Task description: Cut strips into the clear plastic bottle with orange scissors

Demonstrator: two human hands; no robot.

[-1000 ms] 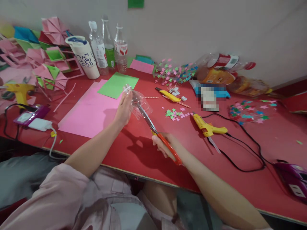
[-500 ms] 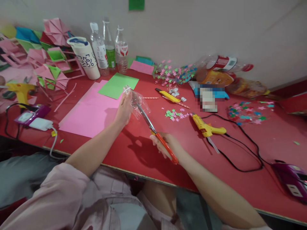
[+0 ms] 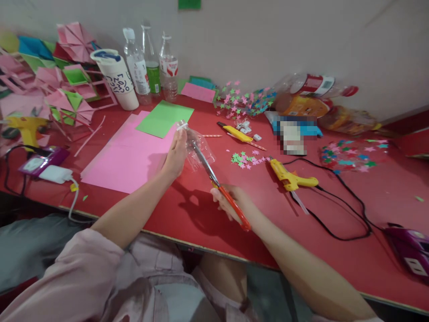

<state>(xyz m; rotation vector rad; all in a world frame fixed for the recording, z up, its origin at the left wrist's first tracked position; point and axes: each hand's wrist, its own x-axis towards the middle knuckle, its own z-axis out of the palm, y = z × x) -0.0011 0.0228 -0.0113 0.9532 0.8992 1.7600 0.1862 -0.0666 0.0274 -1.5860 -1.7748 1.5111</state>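
Observation:
My left hand point(image 3: 177, 154) is closed round the neck of a clear plastic bottle top point(image 3: 205, 150), a cut piece whose wide end points toward my right. My right hand point(image 3: 231, 201) grips a pair of scissors point(image 3: 224, 190) by the red-orange handles. The long metal blades reach up and left to the clear plastic; whether they pass inside or outside it I cannot tell. Under my left wrist lies a sheet of pink paper point(image 3: 117, 154), partly covered by a sheet of green paper point(image 3: 164, 118).
A yellow glue gun point(image 3: 291, 176) with a looping black cord rests at right, near small paper stars point(image 3: 246, 159) and a yellow utility knife point(image 3: 238, 133). Bottles point(image 3: 169, 67) and a white tumbler point(image 3: 117, 80) stand by the wall. Another glue gun point(image 3: 27, 127) and folded-paper crafts point(image 3: 69, 107) are at left.
The clear plastic piece and the scissors have shifted very slightly to the right. Both hands keep their holds.

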